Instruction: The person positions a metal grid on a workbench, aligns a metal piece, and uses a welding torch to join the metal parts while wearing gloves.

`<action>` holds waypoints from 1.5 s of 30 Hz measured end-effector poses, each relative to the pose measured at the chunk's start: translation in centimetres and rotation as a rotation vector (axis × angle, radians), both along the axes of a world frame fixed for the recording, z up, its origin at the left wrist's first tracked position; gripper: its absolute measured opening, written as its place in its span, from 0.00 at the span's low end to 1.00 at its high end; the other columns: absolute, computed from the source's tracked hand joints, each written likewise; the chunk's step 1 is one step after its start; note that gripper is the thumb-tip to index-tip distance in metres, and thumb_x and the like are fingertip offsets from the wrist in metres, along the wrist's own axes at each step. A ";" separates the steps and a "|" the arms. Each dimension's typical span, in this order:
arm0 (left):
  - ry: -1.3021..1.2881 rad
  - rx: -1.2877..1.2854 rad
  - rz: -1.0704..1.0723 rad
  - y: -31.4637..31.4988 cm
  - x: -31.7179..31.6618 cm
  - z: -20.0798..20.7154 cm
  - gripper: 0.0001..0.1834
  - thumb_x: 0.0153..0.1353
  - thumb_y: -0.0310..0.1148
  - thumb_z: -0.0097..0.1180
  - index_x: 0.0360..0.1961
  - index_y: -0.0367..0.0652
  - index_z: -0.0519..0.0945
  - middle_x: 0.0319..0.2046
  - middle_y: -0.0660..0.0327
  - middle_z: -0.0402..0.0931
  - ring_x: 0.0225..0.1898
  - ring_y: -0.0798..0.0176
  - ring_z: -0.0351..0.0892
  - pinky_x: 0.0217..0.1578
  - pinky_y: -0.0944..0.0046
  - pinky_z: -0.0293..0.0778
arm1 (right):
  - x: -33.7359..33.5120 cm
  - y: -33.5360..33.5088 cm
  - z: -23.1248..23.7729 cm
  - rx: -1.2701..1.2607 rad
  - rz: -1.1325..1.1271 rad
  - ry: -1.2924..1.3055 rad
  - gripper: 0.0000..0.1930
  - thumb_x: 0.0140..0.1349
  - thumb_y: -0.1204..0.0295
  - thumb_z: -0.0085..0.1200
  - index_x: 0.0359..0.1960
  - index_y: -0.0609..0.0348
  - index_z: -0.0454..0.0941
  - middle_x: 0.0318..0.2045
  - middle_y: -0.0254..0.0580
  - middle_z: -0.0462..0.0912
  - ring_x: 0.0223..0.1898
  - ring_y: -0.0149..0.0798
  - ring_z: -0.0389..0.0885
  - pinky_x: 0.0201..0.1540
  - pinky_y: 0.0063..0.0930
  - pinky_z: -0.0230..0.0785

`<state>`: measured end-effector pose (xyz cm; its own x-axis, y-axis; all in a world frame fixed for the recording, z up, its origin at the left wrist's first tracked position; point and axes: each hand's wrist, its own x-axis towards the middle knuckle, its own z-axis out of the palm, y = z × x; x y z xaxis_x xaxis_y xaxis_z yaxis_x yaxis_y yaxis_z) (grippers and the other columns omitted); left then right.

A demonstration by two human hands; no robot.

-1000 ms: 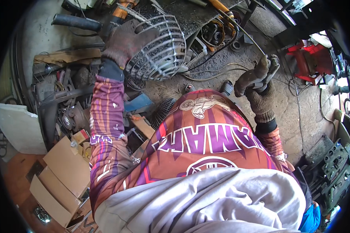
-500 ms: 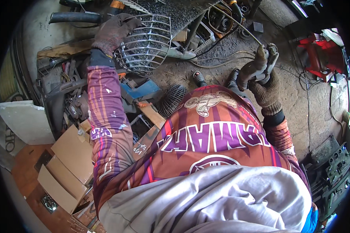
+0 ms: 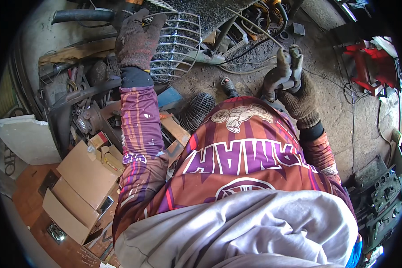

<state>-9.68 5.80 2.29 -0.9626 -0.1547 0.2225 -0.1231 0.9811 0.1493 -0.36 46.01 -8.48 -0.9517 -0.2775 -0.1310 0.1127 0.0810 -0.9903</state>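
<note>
A shiny cage of curved metal bars [image 3: 176, 43] stands at the upper middle, on the edge of a dark, grit-covered worktop. My left hand [image 3: 138, 47], in a brown-grey knit glove, grips its left side; the glove hides some bars and the fingertips' exact hold. My right hand [image 3: 299, 96], in a brown knit glove, is closed around a worn welding electrode holder [image 3: 279, 73]. From its jaws a thin welding rod [image 3: 254, 27] slants up and left, its tip apart from the cage.
A dark coiled wire basket [image 3: 197, 110] sits below the cage. Left lie metal scrap, a blue metal piece [image 3: 169, 97] and an open cardboard box [image 3: 82, 178]. Cables [image 3: 245, 73] cross the floor. At right are a red machine [image 3: 370, 67] and dark engine parts [image 3: 384, 192].
My left hand has shifted right and turned on the cage, its fingers pointing more upward. My right hand has moved left with the electrode holder and rod. The cage has shifted slightly.
</note>
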 end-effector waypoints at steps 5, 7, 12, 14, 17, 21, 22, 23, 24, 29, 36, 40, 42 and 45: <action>-0.092 -0.054 -0.031 0.0 -0.5 0.5 0.38 0.53 0.62 0.63 0.51 0.39 0.81 0.49 0.48 0.78 0.51 0.50 0.78 0.53 0.54 0.73 | -0.5 -0.9 0.0 0.097 0.041 0.067 0.32 0.46 0.66 0.70 0.54 0.61 0.74 0.45 0.49 0.82 0.47 0.47 0.83 0.51 0.36 0.73; -0.224 -0.083 -0.031 -0.3 -1.6 1.3 0.37 0.52 0.63 0.63 0.48 0.38 0.82 0.44 0.50 0.81 0.47 0.51 0.80 0.51 0.56 0.73 | -0.6 -0.9 -0.1 0.108 0.041 0.057 0.32 0.46 0.66 0.70 0.54 0.61 0.74 0.45 0.49 0.82 0.48 0.47 0.83 0.51 0.36 0.73; -0.412 0.267 0.028 -0.2 -2.2 2.6 0.36 0.51 0.62 0.64 0.43 0.36 0.82 0.33 0.55 0.82 0.36 0.59 0.80 0.42 0.60 0.74 | -1.5 -0.7 0.4 0.100 0.069 0.010 0.32 0.46 0.65 0.72 0.54 0.61 0.74 0.45 0.48 0.82 0.48 0.46 0.83 0.51 0.35 0.72; -0.484 0.288 0.021 0.1 -2.3 3.0 0.34 0.52 0.59 0.66 0.42 0.35 0.82 0.32 0.56 0.82 0.33 0.63 0.79 0.38 0.62 0.74 | -1.4 -0.5 -0.1 0.099 0.064 0.016 0.32 0.46 0.65 0.72 0.54 0.61 0.74 0.45 0.48 0.83 0.47 0.46 0.82 0.51 0.35 0.72; -0.535 0.332 -0.101 0.6 -2.3 3.3 0.26 0.55 0.48 0.69 0.40 0.34 0.82 0.30 0.60 0.80 0.29 0.70 0.77 0.30 0.68 0.73 | -1.3 0.0 -0.4 0.077 0.040 0.063 0.32 0.46 0.64 0.71 0.54 0.61 0.74 0.45 0.47 0.83 0.47 0.45 0.82 0.51 0.34 0.72; -0.564 0.256 -0.173 2.8 -2.8 5.5 0.26 0.54 0.47 0.70 0.41 0.33 0.82 0.31 0.59 0.81 0.29 0.69 0.78 0.29 0.69 0.73 | -1.2 0.5 -0.2 -0.052 0.034 -0.091 0.33 0.46 0.65 0.72 0.55 0.61 0.74 0.45 0.46 0.83 0.47 0.41 0.82 0.52 0.33 0.72; -0.564 0.485 -0.256 0.1 -3.3 4.1 0.26 0.54 0.48 0.70 0.41 0.34 0.82 0.31 0.59 0.82 0.29 0.69 0.78 0.28 0.69 0.73 | -1.1 0.5 -0.1 -0.057 0.017 -0.109 0.33 0.47 0.65 0.72 0.56 0.62 0.73 0.45 0.45 0.83 0.47 0.40 0.81 0.52 0.33 0.72; -0.542 0.524 -0.299 -0.2 -3.6 3.8 0.26 0.54 0.49 0.69 0.41 0.35 0.82 0.32 0.59 0.82 0.30 0.68 0.79 0.28 0.68 0.74 | -1.1 0.6 0.1 -0.060 -0.005 -0.130 0.34 0.47 0.65 0.72 0.56 0.62 0.73 0.45 0.45 0.82 0.47 0.38 0.81 0.52 0.33 0.72; -0.518 0.562 -0.342 -0.4 -3.8 3.6 0.27 0.54 0.50 0.69 0.42 0.36 0.82 0.32 0.59 0.82 0.31 0.68 0.80 0.28 0.68 0.74 | -1.1 0.6 0.2 -0.065 -0.025 -0.149 0.34 0.47 0.65 0.72 0.56 0.62 0.72 0.45 0.44 0.82 0.47 0.37 0.81 0.51 0.32 0.72; -0.375 0.171 -0.126 5.4 -3.6 3.3 0.28 0.54 0.54 0.65 0.45 0.40 0.83 0.38 0.56 0.83 0.37 0.61 0.83 0.39 0.61 0.77 | -0.5 -0.1 0.8 -0.101 -0.122 -0.197 0.33 0.49 0.68 0.70 0.57 0.62 0.71 0.45 0.43 0.81 0.46 0.37 0.81 0.51 0.32 0.72; -0.075 -0.266 -0.296 2.6 -3.0 -0.6 0.30 0.55 0.62 0.60 0.43 0.44 0.85 0.42 0.51 0.82 0.46 0.50 0.81 0.49 0.53 0.74 | 0.1 1.0 -0.8 -0.053 -0.158 -0.097 0.30 0.50 0.71 0.67 0.56 0.61 0.71 0.44 0.44 0.81 0.45 0.37 0.81 0.49 0.32 0.73; -0.167 -0.146 -0.301 1.5 -3.9 -0.1 0.32 0.53 0.61 0.63 0.42 0.41 0.85 0.40 0.51 0.82 0.44 0.49 0.81 0.49 0.54 0.74 | -0.2 1.3 -0.9 -0.050 -0.169 -0.127 0.30 0.49 0.72 0.65 0.56 0.62 0.72 0.44 0.45 0.82 0.46 0.37 0.81 0.50 0.32 0.73; -0.178 -0.065 -0.256 1.2 -3.4 0.6 0.32 0.52 0.60 0.64 0.42 0.40 0.85 0.40 0.51 0.82 0.43 0.49 0.82 0.49 0.54 0.74 | -0.4 1.8 -0.9 -0.064 -0.158 -0.138 0.30 0.49 0.72 0.65 0.57 0.62 0.72 0.45 0.45 0.82 0.46 0.37 0.81 0.50 0.32 0.73; -0.144 0.094 -0.244 0.6 -3.3 0.6 0.30 0.50 0.56 0.68 0.41 0.39 0.85 0.40 0.51 0.83 0.42 0.50 0.82 0.48 0.55 0.75 | -0.6 2.2 -1.2 -0.064 -0.149 -0.113 0.30 0.50 0.72 0.65 0.57 0.62 0.72 0.45 0.46 0.82 0.47 0.38 0.81 0.50 0.32 0.73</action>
